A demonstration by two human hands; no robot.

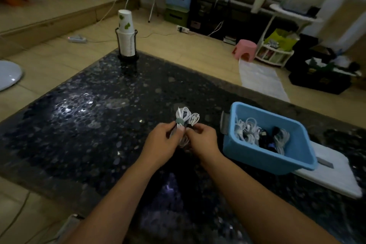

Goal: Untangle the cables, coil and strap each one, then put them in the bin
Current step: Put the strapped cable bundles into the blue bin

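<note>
My left hand (162, 140) and right hand (202, 139) together pinched the coiled white cable (186, 118) at its strap (179, 121), above the worktop (95, 109), near the blue bin (257, 156).

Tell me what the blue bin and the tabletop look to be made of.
The blue bin looks like moulded plastic, matte: uniform colour, thin walls, rolled rim. The tabletop looks like polished dark stone, or a stone-look surface: speckled pattern with mirror-like glare patches. Which of the two cannot be told from here.

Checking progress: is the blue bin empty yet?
Not empty: the blue bin already holds white coiled cables and darker ones.
</note>
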